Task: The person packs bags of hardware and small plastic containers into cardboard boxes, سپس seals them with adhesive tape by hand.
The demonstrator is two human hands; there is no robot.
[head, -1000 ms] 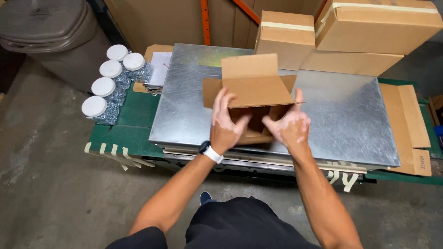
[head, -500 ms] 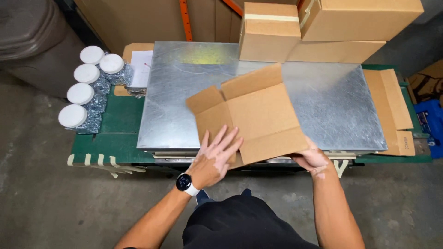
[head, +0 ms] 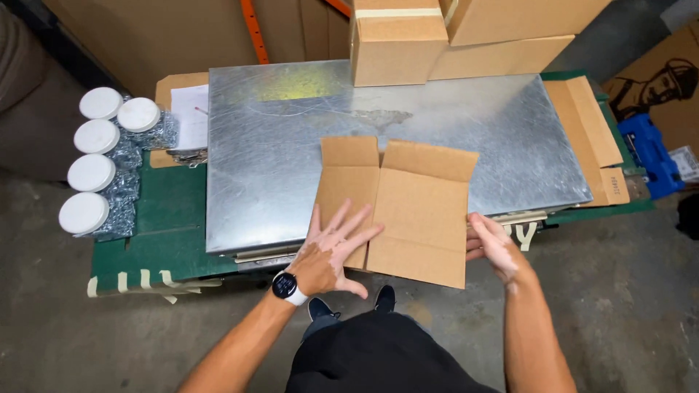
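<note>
Head view, looking down: a flattened cardboard box (head: 397,207) lies at lower centre of the frame, on the near part of a sheet-metal worktop (head: 277,160), its near end hanging past the worktop's front lip. Two short flaps point toward the upper part of the frame.

Left hand (head: 331,251), a watch at its wrist, lies flat on the box's lower-left panel, fingers spread wide, pressing rather than pinching. Right hand (head: 491,244) is at the box's lower-right edge, fingers loosely open along it; whether the grip closes under the edge I cannot tell.

Upper centre: taped cartons (head: 397,40) stacked on the far side of the worktop. Left of frame: white-lidded jars (head: 98,164) in a cluster on a green surface, well apart from the hands.

Risks, as judged: the overhanging end could tip the box off the front lip if the left palm lifts; slick metal may let the cardboard slide sideways under uneven pressure.
</note>
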